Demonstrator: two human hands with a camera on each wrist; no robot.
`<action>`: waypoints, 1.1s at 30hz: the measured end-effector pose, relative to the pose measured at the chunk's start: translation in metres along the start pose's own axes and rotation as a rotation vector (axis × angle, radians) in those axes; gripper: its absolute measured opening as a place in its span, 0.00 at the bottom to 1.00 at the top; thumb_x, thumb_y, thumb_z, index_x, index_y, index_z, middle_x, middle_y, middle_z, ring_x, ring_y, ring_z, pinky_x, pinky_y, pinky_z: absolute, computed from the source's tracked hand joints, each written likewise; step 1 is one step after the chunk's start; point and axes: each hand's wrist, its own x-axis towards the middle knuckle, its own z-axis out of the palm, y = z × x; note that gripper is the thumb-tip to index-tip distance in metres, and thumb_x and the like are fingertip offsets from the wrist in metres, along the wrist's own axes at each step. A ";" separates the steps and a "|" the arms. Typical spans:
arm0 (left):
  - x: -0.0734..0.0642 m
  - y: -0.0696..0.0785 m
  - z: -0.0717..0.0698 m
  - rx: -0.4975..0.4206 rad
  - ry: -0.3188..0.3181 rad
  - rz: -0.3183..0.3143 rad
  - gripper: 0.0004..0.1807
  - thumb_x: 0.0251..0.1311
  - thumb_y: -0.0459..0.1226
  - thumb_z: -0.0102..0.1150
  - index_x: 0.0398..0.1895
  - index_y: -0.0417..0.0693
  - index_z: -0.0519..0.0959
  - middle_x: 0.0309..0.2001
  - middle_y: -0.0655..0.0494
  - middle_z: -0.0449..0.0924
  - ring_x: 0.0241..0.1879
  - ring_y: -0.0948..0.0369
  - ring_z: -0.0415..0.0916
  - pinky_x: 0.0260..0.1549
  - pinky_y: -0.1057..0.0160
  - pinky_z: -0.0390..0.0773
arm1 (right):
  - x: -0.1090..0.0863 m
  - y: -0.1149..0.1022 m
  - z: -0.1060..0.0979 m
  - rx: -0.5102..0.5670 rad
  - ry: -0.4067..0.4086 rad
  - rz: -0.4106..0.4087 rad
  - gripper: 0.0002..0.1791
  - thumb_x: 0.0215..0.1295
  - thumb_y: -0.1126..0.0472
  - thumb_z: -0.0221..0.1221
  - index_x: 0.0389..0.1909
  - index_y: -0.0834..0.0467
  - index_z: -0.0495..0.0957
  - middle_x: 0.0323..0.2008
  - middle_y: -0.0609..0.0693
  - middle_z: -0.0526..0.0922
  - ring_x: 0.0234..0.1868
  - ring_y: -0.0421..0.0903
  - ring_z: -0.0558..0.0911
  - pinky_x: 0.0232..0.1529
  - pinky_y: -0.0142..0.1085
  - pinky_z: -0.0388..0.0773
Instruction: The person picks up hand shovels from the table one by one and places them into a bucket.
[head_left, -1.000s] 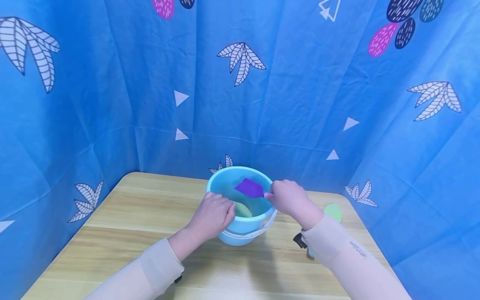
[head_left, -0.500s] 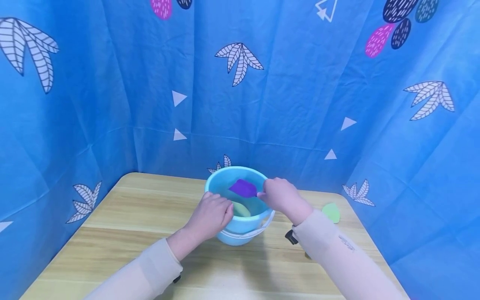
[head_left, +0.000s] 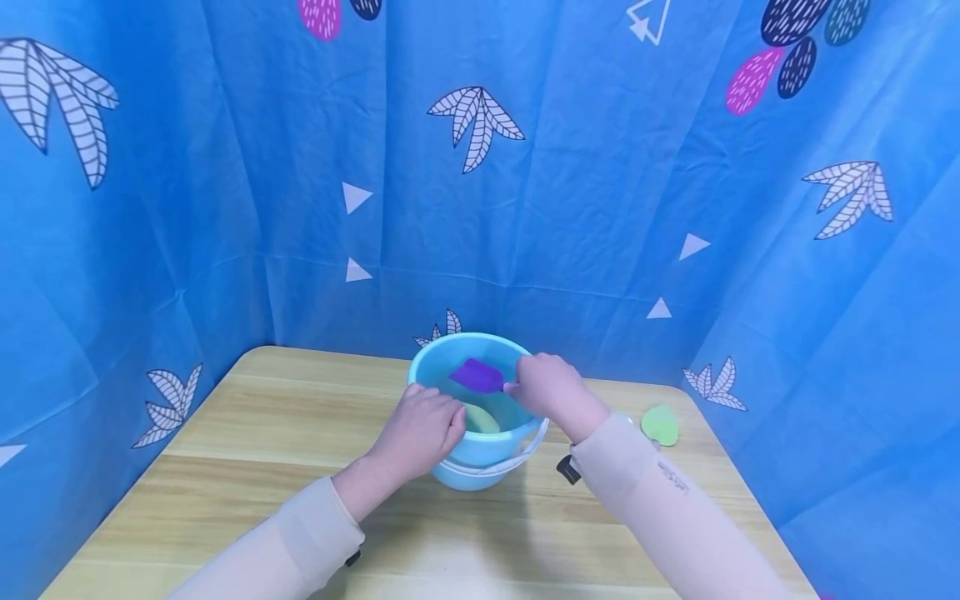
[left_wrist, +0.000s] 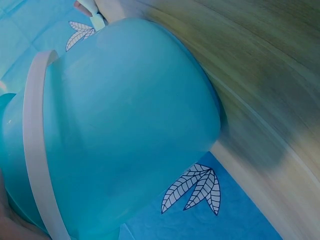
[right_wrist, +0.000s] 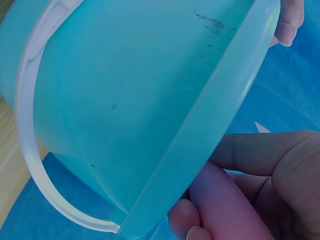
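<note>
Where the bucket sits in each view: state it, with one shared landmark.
Head: bucket at lower centre.
Left wrist: bucket fills the left and middle.
Right wrist: bucket spans left to middle, reaching the top edge.
Shared landmark: its white handle.

The bucket (head_left: 480, 451) is showing turquoise, its handle (left_wrist: 35, 135) white, the scoop (head_left: 477, 377) purple; toward twelve o'clock, the blue curtain (head_left: 600, 208) is displaying dark-veined white leaves (head_left: 477, 129).

You have a wood-grain table (head_left: 285, 433) before you — a light-green piece (head_left: 660, 426) lying toward its right side — and blue curtains (head_left: 585, 192) around it, printed with white leaves (head_left: 477, 137) and triangles (head_left: 355, 197).
</note>
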 end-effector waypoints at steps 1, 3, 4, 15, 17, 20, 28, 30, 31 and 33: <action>0.000 0.000 0.000 -0.002 0.000 0.001 0.15 0.70 0.43 0.46 0.23 0.57 0.75 0.20 0.67 0.70 0.26 0.63 0.64 0.39 0.58 0.66 | 0.001 0.000 0.000 -0.001 0.001 -0.002 0.14 0.69 0.50 0.62 0.27 0.54 0.79 0.20 0.49 0.75 0.25 0.48 0.76 0.28 0.39 0.73; 0.000 0.000 -0.001 -0.004 -0.001 0.002 0.15 0.70 0.43 0.46 0.23 0.57 0.75 0.21 0.66 0.70 0.26 0.63 0.64 0.39 0.58 0.66 | 0.002 0.000 0.000 -0.007 0.002 -0.006 0.15 0.69 0.50 0.61 0.26 0.54 0.78 0.19 0.48 0.75 0.25 0.47 0.76 0.28 0.39 0.73; 0.000 0.000 -0.001 -0.004 -0.001 0.002 0.15 0.70 0.43 0.46 0.23 0.57 0.75 0.21 0.66 0.70 0.26 0.63 0.64 0.39 0.58 0.66 | 0.003 0.000 0.001 -0.007 0.003 -0.009 0.15 0.69 0.50 0.61 0.25 0.53 0.78 0.19 0.48 0.74 0.25 0.47 0.76 0.28 0.39 0.73; 0.000 -0.001 0.002 -0.004 0.000 0.001 0.16 0.70 0.43 0.46 0.22 0.57 0.73 0.20 0.67 0.68 0.26 0.63 0.63 0.38 0.58 0.66 | 0.010 -0.003 0.005 0.022 -0.011 -0.011 0.17 0.70 0.50 0.61 0.23 0.54 0.75 0.18 0.48 0.74 0.25 0.47 0.76 0.30 0.39 0.74; 0.000 -0.001 0.002 -0.003 0.002 0.003 0.15 0.70 0.43 0.46 0.22 0.57 0.73 0.20 0.67 0.68 0.26 0.63 0.63 0.38 0.59 0.66 | 0.011 -0.004 0.006 0.022 -0.014 -0.011 0.16 0.70 0.50 0.61 0.24 0.53 0.75 0.18 0.48 0.73 0.25 0.47 0.76 0.30 0.39 0.74; 0.000 -0.001 0.003 -0.003 0.007 0.005 0.15 0.70 0.43 0.47 0.22 0.57 0.73 0.20 0.67 0.69 0.26 0.63 0.63 0.38 0.59 0.66 | 0.013 -0.006 0.008 0.013 -0.016 -0.012 0.15 0.70 0.50 0.61 0.25 0.54 0.76 0.19 0.48 0.73 0.25 0.47 0.76 0.31 0.39 0.74; 0.000 0.000 0.001 -0.005 0.007 0.004 0.14 0.70 0.42 0.48 0.23 0.57 0.73 0.20 0.66 0.70 0.26 0.63 0.64 0.38 0.58 0.66 | 0.014 -0.013 0.013 -0.042 -0.019 0.013 0.14 0.69 0.50 0.61 0.39 0.57 0.81 0.25 0.49 0.78 0.29 0.48 0.77 0.32 0.43 0.77; 0.000 0.000 0.001 -0.002 0.007 0.005 0.14 0.69 0.41 0.48 0.22 0.57 0.73 0.20 0.66 0.70 0.26 0.63 0.64 0.38 0.58 0.66 | 0.015 -0.014 0.015 -0.051 -0.021 0.011 0.13 0.69 0.50 0.61 0.39 0.57 0.81 0.26 0.49 0.77 0.30 0.48 0.77 0.33 0.43 0.78; 0.000 0.000 0.001 -0.003 0.009 0.005 0.14 0.69 0.41 0.49 0.22 0.57 0.72 0.20 0.66 0.69 0.26 0.63 0.64 0.38 0.58 0.66 | 0.016 -0.014 0.016 -0.056 -0.024 0.011 0.13 0.69 0.51 0.61 0.39 0.57 0.82 0.26 0.49 0.78 0.30 0.48 0.77 0.33 0.44 0.78; 0.000 0.000 0.001 -0.003 0.015 0.008 0.15 0.69 0.40 0.50 0.21 0.57 0.71 0.20 0.66 0.68 0.26 0.63 0.63 0.38 0.58 0.66 | 0.016 -0.015 0.017 -0.065 -0.031 0.009 0.12 0.70 0.51 0.61 0.39 0.57 0.82 0.26 0.49 0.78 0.31 0.48 0.77 0.36 0.44 0.79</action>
